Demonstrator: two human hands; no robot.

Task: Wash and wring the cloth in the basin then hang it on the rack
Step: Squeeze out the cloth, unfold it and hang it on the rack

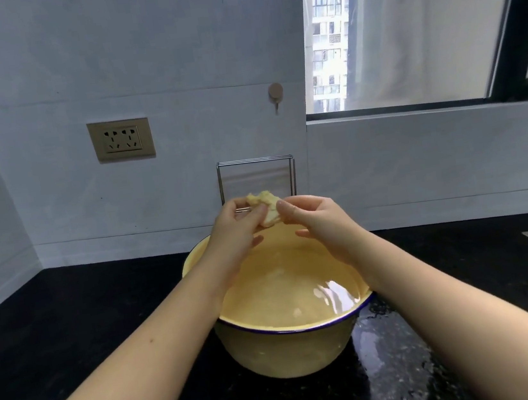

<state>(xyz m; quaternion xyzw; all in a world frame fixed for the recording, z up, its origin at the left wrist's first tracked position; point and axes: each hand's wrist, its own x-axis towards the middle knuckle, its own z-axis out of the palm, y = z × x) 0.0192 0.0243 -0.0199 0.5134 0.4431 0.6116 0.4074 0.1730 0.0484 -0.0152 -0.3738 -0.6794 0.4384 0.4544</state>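
Cloth (265,208), a small pale yellow wad, sits pinched between both hands above the far rim of the basin (293,328), clear of the water. The left hand (236,230) and right hand (319,222) each close thumb and forefingers on it, the other fingers loose. The rack (257,179) stands straight behind the cloth against the wall, so hanging likely means a short push forward; both hands look equally near.

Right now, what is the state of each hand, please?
Left hand: closed on the yellow cloth, above the basin.
Right hand: closed on the same cloth, thumb and fingers pinching it.
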